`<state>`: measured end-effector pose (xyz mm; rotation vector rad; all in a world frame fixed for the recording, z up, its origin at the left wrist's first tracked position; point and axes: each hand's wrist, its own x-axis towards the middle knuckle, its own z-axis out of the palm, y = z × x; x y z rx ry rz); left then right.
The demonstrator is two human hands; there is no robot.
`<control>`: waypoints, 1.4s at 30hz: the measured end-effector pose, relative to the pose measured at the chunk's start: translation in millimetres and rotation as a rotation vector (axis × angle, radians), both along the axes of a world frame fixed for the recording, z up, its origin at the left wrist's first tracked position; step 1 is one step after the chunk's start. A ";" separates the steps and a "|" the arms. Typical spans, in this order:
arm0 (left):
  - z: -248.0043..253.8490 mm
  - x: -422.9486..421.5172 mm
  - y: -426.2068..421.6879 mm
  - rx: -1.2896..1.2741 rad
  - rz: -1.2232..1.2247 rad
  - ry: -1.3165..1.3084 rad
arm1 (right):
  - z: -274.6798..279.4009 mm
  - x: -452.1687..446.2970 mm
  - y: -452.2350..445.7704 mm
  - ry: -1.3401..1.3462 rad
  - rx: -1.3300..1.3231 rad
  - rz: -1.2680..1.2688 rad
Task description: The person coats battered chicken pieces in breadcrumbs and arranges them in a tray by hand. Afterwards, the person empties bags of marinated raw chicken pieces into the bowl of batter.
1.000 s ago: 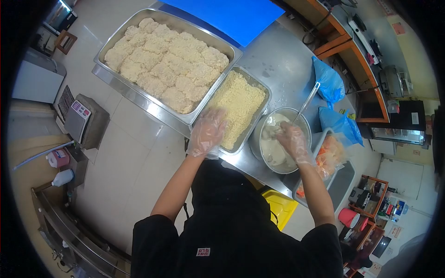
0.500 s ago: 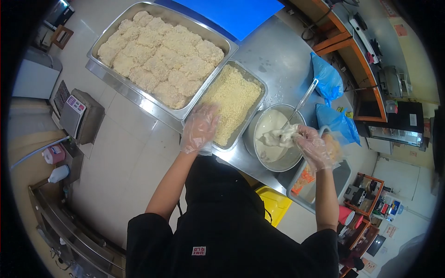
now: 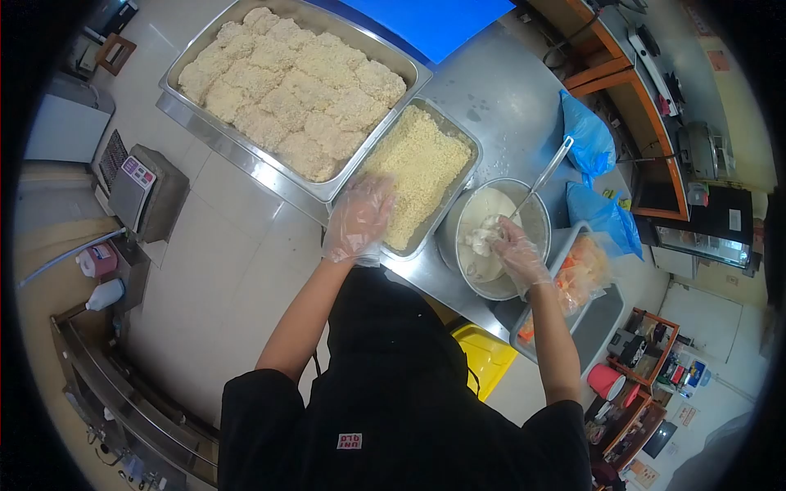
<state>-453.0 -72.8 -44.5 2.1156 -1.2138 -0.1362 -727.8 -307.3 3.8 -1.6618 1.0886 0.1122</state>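
My left hand (image 3: pixel 359 219), in a clear plastic glove, lies with its fingers stretched out at the near left side of a small metal tray (image 3: pixel 476 152) of pale yellow crumbs (image 3: pixel 424 168). Over the metal pot (image 3: pixel 547 227) of white batter (image 3: pixel 491 203), my gloved right hand (image 3: pixel 521 258) grips a batter-coated piece (image 3: pixel 481 238). What the coating covers cannot be made out. A long-handled metal utensil (image 3: pixel 550 168) leans in the pot, its lower end hidden. Left of the crumbs, a large metal tray (image 3: pixel 421 79) holds several crumb-coated pieces (image 3: pixel 286 94).
Right of the pot, a grey tub (image 3: pixel 604 319) contains a clear bag of orange and pale food (image 3: pixel 583 274). Two blue plastic bags (image 3: pixel 588 139) stand behind it on the metal table (image 3: pixel 491 90). A blue board (image 3: pixel 442 24) lies at the back; a yellow bin (image 3: pixel 483 358) sits below.
My right hand has moved left and slightly down with the battered piece, lower over the pot. My left hand stays by the crumbs. The whole view has shifted slightly.
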 end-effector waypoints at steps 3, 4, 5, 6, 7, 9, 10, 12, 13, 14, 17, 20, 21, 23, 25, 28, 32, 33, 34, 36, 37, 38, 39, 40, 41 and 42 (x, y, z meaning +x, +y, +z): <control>4.4 0.8 0.4 0.004 0.006 0.003 | 26.7 10.9 3.4 0.281 -0.253 0.365; 5.8 0.0 1.3 0.018 0.015 0.011 | 40.5 16.0 6.0 0.395 -0.364 0.510; 6.5 -0.7 2.3 0.006 0.023 0.010 | 45.2 15.5 7.9 0.346 -0.459 0.542; 6.2 -1.5 2.6 -0.005 0.030 0.010 | 49.2 12.5 9.8 0.297 -0.554 0.572; 6.3 -2.0 2.7 -0.018 0.034 0.008 | 51.2 10.0 11.0 0.246 -0.649 0.599; 6.9 -0.7 2.2 -0.027 0.014 0.014 | 40.3 10.5 13.5 0.063 -0.821 0.745; 7.6 -0.1 1.3 -0.033 0.003 0.015 | 36.5 12.4 14.6 -0.032 -0.907 0.815; 4.8 -0.6 0.4 -0.040 0.005 -0.008 | 36.1 24.0 22.9 0.106 -0.864 0.884; 2.5 -0.5 1.1 -0.041 0.009 -0.020 | 37.4 30.4 26.2 0.173 -0.840 0.919; -0.1 -0.3 1.8 -0.002 0.008 0.002 | 36.8 33.2 25.6 0.175 -0.861 0.954; 0.3 -0.1 3.0 0.076 0.009 0.048 | 33.3 36.7 22.5 0.172 -0.901 1.041; 4.9 0.1 3.0 0.047 0.005 0.048 | 33.9 29.8 14.8 0.138 -0.875 1.039; 4.2 0.4 3.1 0.024 0.006 0.046 | 39.5 28.4 12.0 0.112 -0.848 1.013; 2.8 0.2 4.6 -0.015 0.012 0.051 | 49.2 25.6 11.2 0.017 -0.831 0.921; 6.0 0.1 4.4 -0.054 0.018 0.061 | 57.0 20.0 11.9 -0.117 -0.850 0.780; 4.4 1.4 3.2 -0.059 0.003 0.009 | 59.2 7.9 4.3 -0.219 -0.658 0.634; 1.9 0.0 2.7 -0.027 0.026 0.030 | 59.2 -3.6 5.0 -0.219 -0.166 0.286; 1.5 -0.7 2.7 -0.016 0.032 0.027 | 70.1 2.2 11.0 -0.250 -0.065 0.214; 1.1 -1.2 2.8 -0.003 0.037 0.024 | 75.7 5.4 15.6 -0.280 0.035 0.142; 0.8 -0.8 2.8 -0.034 0.026 0.036 | 72.3 5.1 19.7 -0.328 0.079 0.031; 0.7 -0.7 2.8 -0.049 0.022 0.043 | 70.1 4.0 20.3 -0.352 0.101 -0.024; 0.5 -0.9 2.9 -0.048 0.027 0.037 | 67.1 4.4 18.3 -0.288 0.101 -0.014; 0.1 -1.3 2.8 -0.048 0.032 0.031 | 63.1 6.6 14.6 -0.224 0.100 -0.004; -0.3 -1.7 2.7 -0.047 0.037 0.026 | 59.6 6.6 12.2 -0.159 0.099 0.006; -1.0 -2.3 2.5 -0.044 0.041 0.010 | 56.8 2.3 9.8 -0.069 -0.066 0.115; -1.7 -2.8 2.2 -0.041 0.046 -0.005 | 56.5 -1.8 7.2 0.022 -0.231 0.224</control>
